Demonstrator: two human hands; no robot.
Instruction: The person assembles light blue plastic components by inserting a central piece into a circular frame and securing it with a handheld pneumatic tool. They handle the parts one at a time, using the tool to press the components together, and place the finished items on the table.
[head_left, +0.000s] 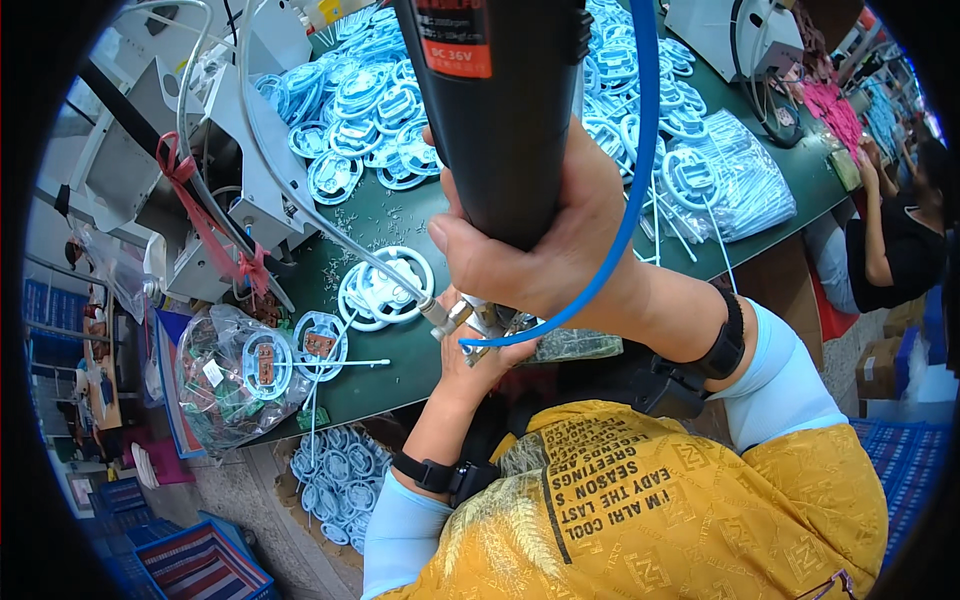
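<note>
My right hand [545,245] is wrapped round the body of a black electric screwdriver [500,140], held upright above the green table [340,255]. Its tip is hidden below my hand. Under it, my left hand [468,372] is low over the table's near edge, beside a metal hose fitting [450,318]; its fingers are mostly hidden, so what they hold does not show. A blue air hose [640,170] curves past my right wrist toward that fitting. Left of my hands lie light-blue round plastic frames [395,285]. A greenish block [580,347] sits right of my left hand.
A large heap of light-blue frames [365,95] covers the far table, with small screws scattered before it. Grey machines [235,150] stand at left, near a clear bag of parts [215,370]. Bagged white sticks [750,180] lie at right. Another person [890,240] sits far right.
</note>
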